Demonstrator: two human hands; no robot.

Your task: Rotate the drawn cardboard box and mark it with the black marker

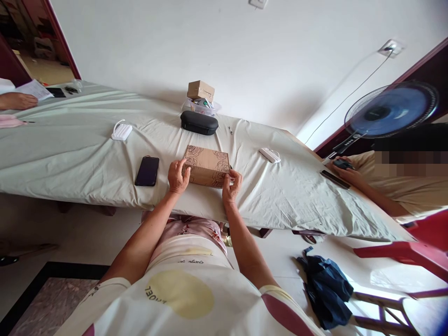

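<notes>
A brown cardboard box (207, 164) printed with a floral line pattern lies on the cloth-covered table (70, 149) right in front of me. My left hand (178, 176) grips its near left corner, fingers curled over the top edge. My right hand (231, 185) pinches the near right corner with fingers bent against the side. The box rests flat on the cloth.
A black phone (147, 171) lies left of the box. Behind it sit a black case (199, 122), a small carton (200, 90) on a clear tub, and two white devices (122, 131) (269, 155). Another person's hand (346, 170) rests at right; a fan (392, 109) spins.
</notes>
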